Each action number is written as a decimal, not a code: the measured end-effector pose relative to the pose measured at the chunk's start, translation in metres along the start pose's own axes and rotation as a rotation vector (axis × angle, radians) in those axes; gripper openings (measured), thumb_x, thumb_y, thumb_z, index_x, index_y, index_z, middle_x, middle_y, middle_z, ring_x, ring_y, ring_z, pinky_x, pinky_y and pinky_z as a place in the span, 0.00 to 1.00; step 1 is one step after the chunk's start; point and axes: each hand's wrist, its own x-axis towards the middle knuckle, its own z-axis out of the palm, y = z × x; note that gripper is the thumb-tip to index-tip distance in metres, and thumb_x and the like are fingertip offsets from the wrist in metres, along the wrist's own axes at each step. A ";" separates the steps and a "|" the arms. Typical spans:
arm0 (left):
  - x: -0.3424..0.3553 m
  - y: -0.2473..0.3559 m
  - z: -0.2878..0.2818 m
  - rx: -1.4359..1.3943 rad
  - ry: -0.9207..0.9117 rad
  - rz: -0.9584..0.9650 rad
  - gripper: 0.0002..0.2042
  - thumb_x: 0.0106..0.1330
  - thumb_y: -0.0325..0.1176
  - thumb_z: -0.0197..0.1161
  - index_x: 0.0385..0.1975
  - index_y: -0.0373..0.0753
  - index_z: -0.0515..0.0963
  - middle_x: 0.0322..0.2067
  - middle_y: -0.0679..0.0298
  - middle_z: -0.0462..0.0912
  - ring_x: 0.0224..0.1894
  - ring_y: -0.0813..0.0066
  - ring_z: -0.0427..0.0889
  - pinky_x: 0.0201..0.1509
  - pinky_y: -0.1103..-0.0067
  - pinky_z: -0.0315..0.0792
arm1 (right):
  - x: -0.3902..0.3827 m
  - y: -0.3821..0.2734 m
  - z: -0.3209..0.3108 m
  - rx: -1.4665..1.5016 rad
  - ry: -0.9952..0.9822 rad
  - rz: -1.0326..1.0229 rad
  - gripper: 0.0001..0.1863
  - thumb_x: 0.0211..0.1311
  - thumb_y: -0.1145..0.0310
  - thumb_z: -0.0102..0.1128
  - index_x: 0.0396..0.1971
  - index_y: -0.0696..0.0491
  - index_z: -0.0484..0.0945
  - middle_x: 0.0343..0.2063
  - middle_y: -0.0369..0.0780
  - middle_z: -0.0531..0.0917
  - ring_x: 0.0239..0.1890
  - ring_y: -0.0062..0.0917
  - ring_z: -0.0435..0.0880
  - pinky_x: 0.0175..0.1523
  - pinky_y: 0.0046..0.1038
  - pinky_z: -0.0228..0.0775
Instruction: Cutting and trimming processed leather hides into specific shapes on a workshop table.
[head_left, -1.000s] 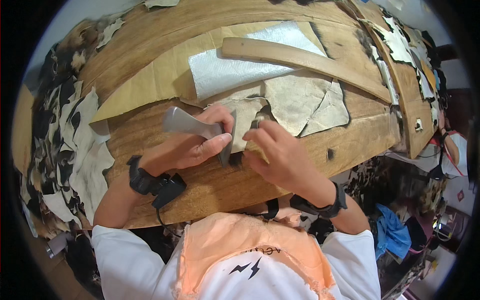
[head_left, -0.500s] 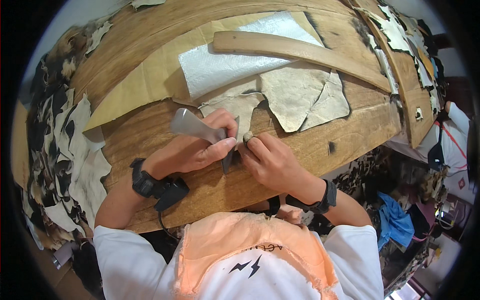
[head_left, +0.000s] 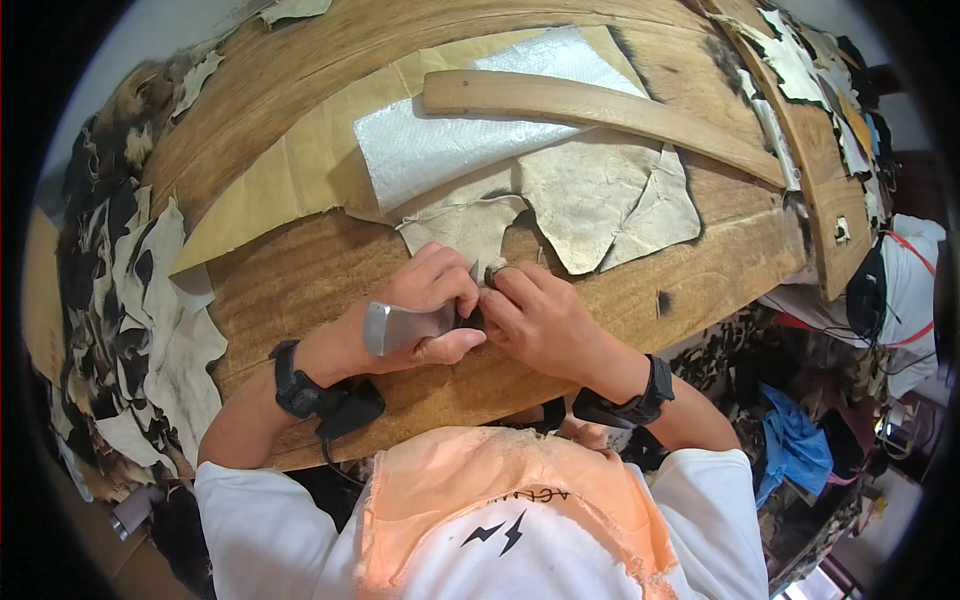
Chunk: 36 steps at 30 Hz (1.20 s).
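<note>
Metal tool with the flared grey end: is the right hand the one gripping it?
No, the left hand is closed around the metal tool, with its flared end showing beside the thumb.

Wooden strip (head_left: 560,102) across a silvery sheet (head_left: 430,155) on yellowish paper (head_left: 290,175)

- Left forearm (head_left: 245,425) slants inward from the lower left.
- Left hand (head_left: 430,290): fingers curled in a grip, thumb (head_left: 450,347) pointing inward.
- Right forearm (head_left: 700,415) slants inward from the lower right.
- Right hand (head_left: 545,320): back upward, fingers bent into a pinch, close beside the left.
</note>
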 end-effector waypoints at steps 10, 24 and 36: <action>0.013 -0.003 -0.020 -0.087 -0.052 -0.033 0.18 0.54 0.43 0.65 0.31 0.38 0.67 0.31 0.61 0.66 0.35 0.63 0.66 0.39 0.75 0.64 | 0.013 0.002 -0.010 0.332 0.049 0.252 0.09 0.38 0.77 0.60 0.24 0.55 0.73 0.19 0.38 0.71 0.22 0.30 0.74 0.26 0.27 0.68; 0.027 -0.018 -0.032 -0.267 -0.093 -0.219 0.18 0.55 0.43 0.64 0.33 0.38 0.65 0.36 0.61 0.68 0.38 0.65 0.68 0.44 0.77 0.64 | 0.034 0.031 -0.051 1.546 0.049 1.050 0.06 0.58 0.76 0.52 0.35 0.59 0.76 0.27 0.34 0.79 0.27 0.13 0.76 0.32 0.15 0.68; 0.029 -0.016 -0.027 -0.428 0.005 -0.425 0.14 0.60 0.41 0.60 0.34 0.39 0.65 0.32 0.65 0.68 0.34 0.76 0.69 0.38 0.80 0.67 | 0.055 0.051 -0.094 1.632 0.255 0.708 0.09 0.58 0.75 0.49 0.36 0.62 0.74 0.25 0.40 0.76 0.24 0.18 0.74 0.30 0.19 0.67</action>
